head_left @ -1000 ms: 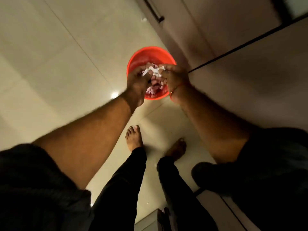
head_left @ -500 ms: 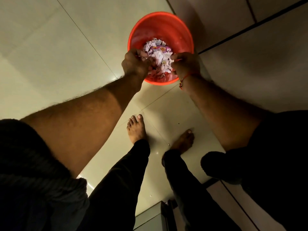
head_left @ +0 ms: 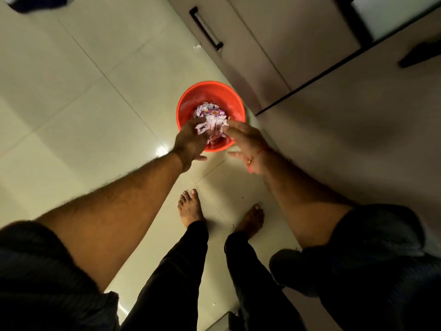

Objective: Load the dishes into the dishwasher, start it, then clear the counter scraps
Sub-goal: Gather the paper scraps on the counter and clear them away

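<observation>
Scraps [head_left: 211, 120] of torn paper sit in a heap in the red bucket [head_left: 188, 106] on the floor. Both hands, left hand [head_left: 189, 142] and right hand [head_left: 248, 144], spread wide above it, holding nothing. Paper looks light, soft and crumply; scoop it from both sides.

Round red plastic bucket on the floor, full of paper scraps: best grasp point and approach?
Probably the rim of the round red plastic bucket at its far, bare arc, from above. It stands upright with its mouth open; no handle shows. The torn paper scraps heap in the middle, and the left hand and right hand crowd the near edge.
</observation>
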A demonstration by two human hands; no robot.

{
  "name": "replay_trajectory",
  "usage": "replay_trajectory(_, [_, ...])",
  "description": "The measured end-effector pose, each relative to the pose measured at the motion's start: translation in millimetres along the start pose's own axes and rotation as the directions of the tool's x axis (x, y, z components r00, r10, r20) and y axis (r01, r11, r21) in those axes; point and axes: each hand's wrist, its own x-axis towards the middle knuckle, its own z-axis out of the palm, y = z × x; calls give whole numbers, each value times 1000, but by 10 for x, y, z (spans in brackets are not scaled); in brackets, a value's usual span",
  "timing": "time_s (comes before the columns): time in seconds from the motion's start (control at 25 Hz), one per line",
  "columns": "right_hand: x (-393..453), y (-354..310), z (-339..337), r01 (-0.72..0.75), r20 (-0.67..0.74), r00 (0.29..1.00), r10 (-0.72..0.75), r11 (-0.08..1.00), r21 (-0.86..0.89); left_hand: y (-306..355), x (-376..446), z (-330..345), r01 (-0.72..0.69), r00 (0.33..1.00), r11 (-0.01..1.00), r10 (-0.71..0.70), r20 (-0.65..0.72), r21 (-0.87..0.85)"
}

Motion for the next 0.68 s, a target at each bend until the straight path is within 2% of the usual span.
replay_trajectory(0.04, [-195,-50,-19,-1,22,1000,0,1000,29,158,-77,-191,35,999,985,-39,-23,-167])
replay_trajectory(0.12, [-663,-174,-83,27,28,999,-30,994,102,496,-520,-573,-100,995,931,89,-47,-351])
replay_trajectory(0.16, [-935,-248,-113,39,24,999,-42,992,121,635,-765,-920,-132,989,866,150,-1,-482])
replay_trajectory(0.2, [-1203,-339,-148,51,15,998,-53,992,117,713,-960,-1235,-165,982,709,184,-47,-685])
replay_trajectory(0.24, [-1477,-461,-198,68,5,998,-69,993,94,817,-1217,-1538,-216,969,615,230,-89,-758])
replay_trajectory(0.32, [-2051,-703,-336,120,-34,992,-118,990,71,913,-1774,-1828,-287,940,594,325,-102,-751])
replay_trajectory(0.48, [-3026,-1148,-622,290,-90,955,-282,953,88,1107,-2670,-2024,-283,895,458,443,-59,-843])
replay_trajectory(0.52, [-3264,-1233,-695,333,-106,940,-325,939,80,1206,-2891,-2095,-282,881,451,472,-42,-847])
replay_trajectory(0.6, [-3638,-1353,-843,423,-158,896,-416,906,17,1403,-3305,-2176,-274,852,451,523,2,-850])
replay_trajectory(0.68, [-3938,-1436,-1028,528,-243,818,-522,848,-43,1566,-3631,-2166,-268,806,458,588,63,-848])
